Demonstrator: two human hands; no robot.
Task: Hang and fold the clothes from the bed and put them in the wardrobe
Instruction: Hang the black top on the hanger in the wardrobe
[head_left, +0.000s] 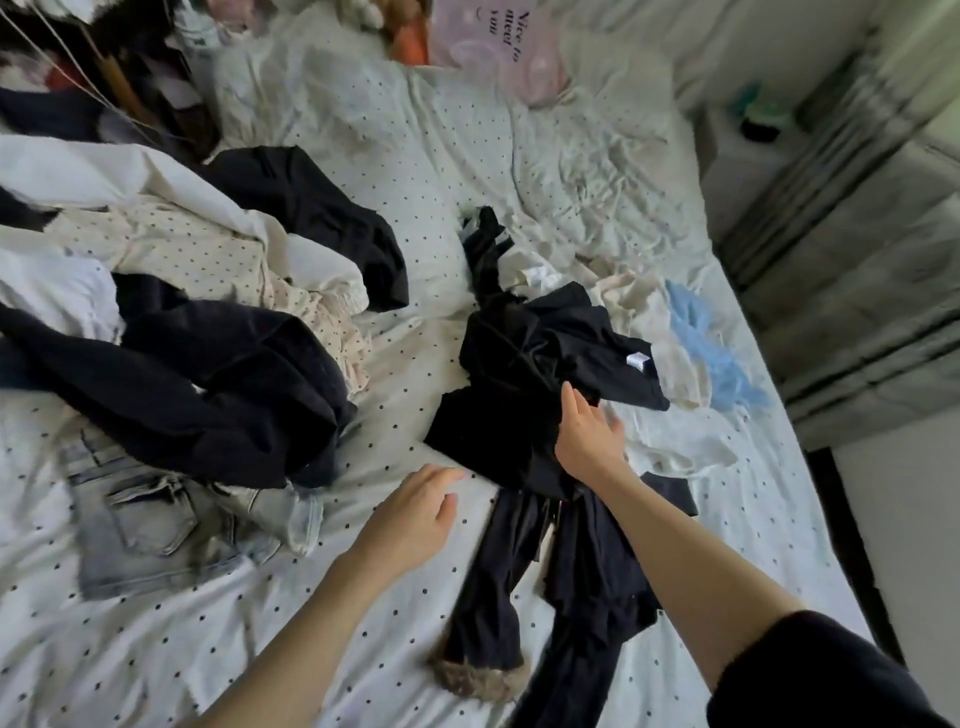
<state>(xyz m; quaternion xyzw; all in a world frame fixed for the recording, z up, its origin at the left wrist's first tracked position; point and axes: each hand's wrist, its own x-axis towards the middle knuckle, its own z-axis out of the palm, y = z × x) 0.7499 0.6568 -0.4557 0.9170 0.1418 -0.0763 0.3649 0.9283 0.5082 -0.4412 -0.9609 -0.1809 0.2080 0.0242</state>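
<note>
right hand: fingers curled into black garment, centre-right of frame on dotted bed sheet | left hand: relaxed, spread, holding nothing, lower centre | jeans lower left

A pink bag with dark lettering sits at the twelve o'clock end of the room, and something orange lies just beside it toward eleven. Up at ten o'clock, thin pale cords run across a dark, cluttered corner. At two o'clock a small teal object rests on a pale surface, blurred.
</note>
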